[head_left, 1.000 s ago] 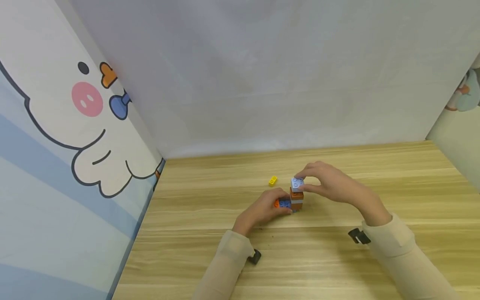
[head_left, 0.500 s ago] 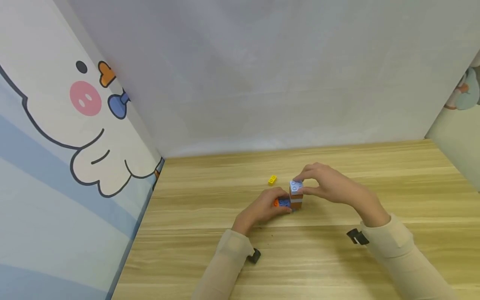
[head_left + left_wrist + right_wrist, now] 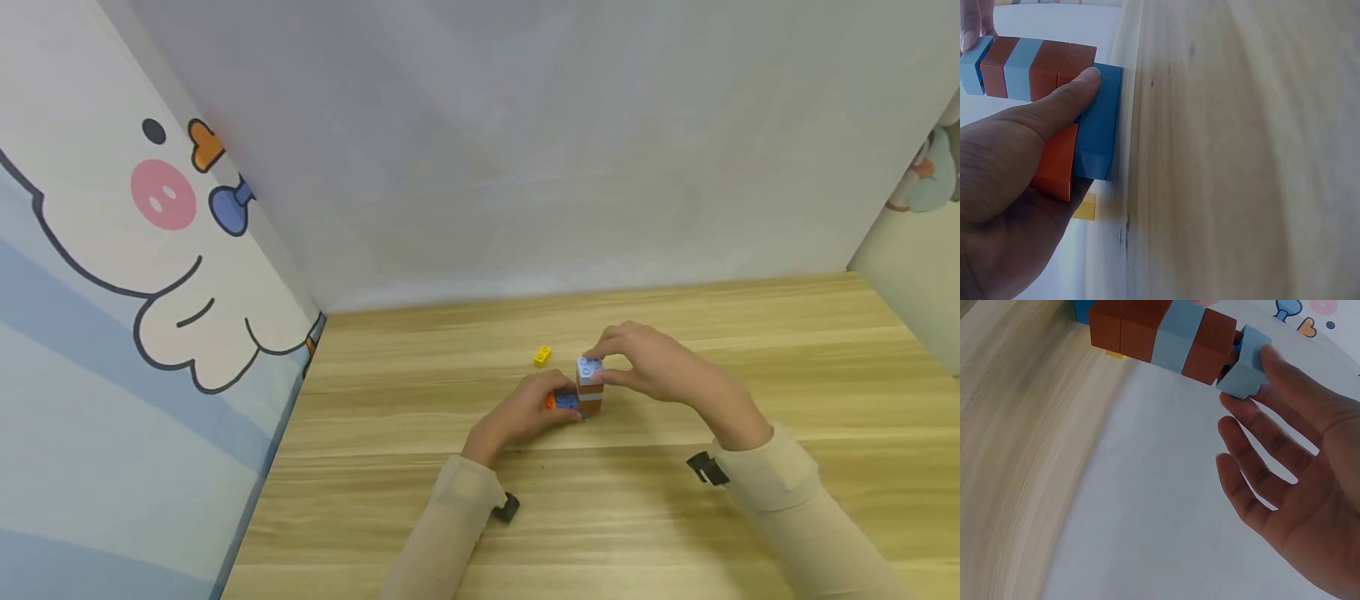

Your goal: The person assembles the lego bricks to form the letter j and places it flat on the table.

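Note:
A tower of brown and light blue building bricks [image 3: 1175, 337] rises from one end of a blue base brick [image 3: 1099, 122]. At the base's other end sits an orange brick [image 3: 1057, 161]. My left hand [image 3: 531, 407] grips this lower part, thumb on the near side and fingers round the far side. With thumb and index finger, my right hand [image 3: 651, 364] pinches the topmost light blue brick [image 3: 1249, 361]. In the right wrist view that brick sits slightly tilted on the brown one beneath, with a narrow gap where studs show. The other right fingers are loosely bent.
A small yellow brick [image 3: 542, 356] lies on the wooden table [image 3: 420, 358] behind the left hand. A pale cloth wall [image 3: 555, 167] stands along the table's back edge. On the left is a panel [image 3: 97, 208] with cartoon drawings.
The right hand has lowered the light blue brick onto the tower's top, narrowing the gap beneath it. The left hand keeps its grip on the base. The head view has shifted slightly.

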Action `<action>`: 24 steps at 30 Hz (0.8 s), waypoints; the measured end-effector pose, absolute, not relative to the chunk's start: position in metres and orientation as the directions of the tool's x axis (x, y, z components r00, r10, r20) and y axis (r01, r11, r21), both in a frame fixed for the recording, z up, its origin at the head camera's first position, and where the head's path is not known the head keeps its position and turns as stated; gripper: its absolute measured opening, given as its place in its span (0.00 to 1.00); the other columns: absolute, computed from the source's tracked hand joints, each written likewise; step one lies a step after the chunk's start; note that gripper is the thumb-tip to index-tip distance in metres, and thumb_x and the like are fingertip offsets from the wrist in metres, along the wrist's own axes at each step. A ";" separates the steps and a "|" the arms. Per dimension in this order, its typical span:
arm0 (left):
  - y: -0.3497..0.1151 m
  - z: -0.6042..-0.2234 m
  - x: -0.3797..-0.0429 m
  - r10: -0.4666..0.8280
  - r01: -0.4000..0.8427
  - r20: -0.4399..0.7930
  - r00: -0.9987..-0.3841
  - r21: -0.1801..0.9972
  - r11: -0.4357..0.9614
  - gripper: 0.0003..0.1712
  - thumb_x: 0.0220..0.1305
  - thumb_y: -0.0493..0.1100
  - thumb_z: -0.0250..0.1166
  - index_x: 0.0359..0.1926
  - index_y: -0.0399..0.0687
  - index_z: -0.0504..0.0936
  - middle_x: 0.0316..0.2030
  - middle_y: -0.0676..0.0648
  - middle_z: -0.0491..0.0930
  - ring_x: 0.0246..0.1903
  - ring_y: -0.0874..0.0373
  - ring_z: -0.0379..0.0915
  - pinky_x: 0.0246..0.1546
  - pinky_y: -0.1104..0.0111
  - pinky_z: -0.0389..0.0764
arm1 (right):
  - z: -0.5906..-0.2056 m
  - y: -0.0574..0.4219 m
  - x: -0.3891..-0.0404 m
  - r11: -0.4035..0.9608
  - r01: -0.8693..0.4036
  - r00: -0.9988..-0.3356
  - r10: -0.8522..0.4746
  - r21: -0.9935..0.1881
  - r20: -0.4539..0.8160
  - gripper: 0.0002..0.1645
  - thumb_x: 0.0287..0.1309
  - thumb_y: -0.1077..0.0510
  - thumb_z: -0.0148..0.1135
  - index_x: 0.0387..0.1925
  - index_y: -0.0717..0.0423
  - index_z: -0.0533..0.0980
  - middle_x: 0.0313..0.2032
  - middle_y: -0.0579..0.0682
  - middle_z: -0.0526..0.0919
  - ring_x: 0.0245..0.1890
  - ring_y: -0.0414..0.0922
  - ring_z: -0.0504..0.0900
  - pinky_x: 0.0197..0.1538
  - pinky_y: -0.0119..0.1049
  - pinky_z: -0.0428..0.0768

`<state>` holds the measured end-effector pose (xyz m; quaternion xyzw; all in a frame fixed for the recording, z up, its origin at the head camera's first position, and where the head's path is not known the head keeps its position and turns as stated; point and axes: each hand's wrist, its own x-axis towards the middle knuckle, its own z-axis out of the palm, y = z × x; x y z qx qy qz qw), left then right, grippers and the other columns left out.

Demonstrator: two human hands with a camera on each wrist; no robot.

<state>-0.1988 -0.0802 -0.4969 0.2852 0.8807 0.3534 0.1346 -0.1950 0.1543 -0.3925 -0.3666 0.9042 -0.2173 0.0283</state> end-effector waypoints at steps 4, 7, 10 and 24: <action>-0.080 -0.499 -0.199 0.605 0.402 -0.043 -0.795 0.709 0.580 0.22 0.67 0.51 0.69 0.59 0.48 0.81 0.54 0.49 0.83 0.49 0.62 0.77 0.51 0.75 0.78 | -0.393 0.153 -0.194 0.642 -0.664 -0.726 -0.676 -0.384 0.125 0.18 0.62 0.54 0.71 0.51 0.55 0.86 0.44 0.49 0.87 0.47 0.51 0.82 0.52 0.50 0.82; -0.080 -0.500 -0.199 0.605 0.406 -0.038 -0.795 0.708 0.578 0.23 0.68 0.51 0.69 0.59 0.48 0.81 0.54 0.49 0.83 0.50 0.62 0.77 0.52 0.75 0.78 | -0.393 0.152 -0.192 0.658 -0.664 -0.732 -0.668 -0.355 0.131 0.18 0.60 0.53 0.73 0.51 0.55 0.86 0.44 0.48 0.87 0.47 0.50 0.82 0.51 0.50 0.82; -0.080 -0.500 -0.200 0.601 0.412 -0.028 -0.799 0.703 0.580 0.23 0.68 0.52 0.69 0.59 0.49 0.81 0.54 0.50 0.83 0.49 0.62 0.77 0.51 0.75 0.79 | -0.392 0.150 -0.190 0.675 -0.655 -0.744 -0.654 -0.340 0.133 0.19 0.60 0.52 0.73 0.52 0.54 0.86 0.44 0.48 0.87 0.46 0.50 0.82 0.51 0.50 0.81; -0.080 -0.492 -0.197 0.605 0.418 -0.035 -0.795 0.692 0.588 0.21 0.67 0.50 0.70 0.58 0.49 0.82 0.52 0.50 0.84 0.47 0.63 0.77 0.49 0.75 0.79 | -0.407 0.154 -0.181 0.663 -0.631 -0.765 -0.619 -0.403 0.178 0.18 0.66 0.52 0.68 0.54 0.52 0.83 0.48 0.48 0.85 0.50 0.51 0.82 0.55 0.52 0.80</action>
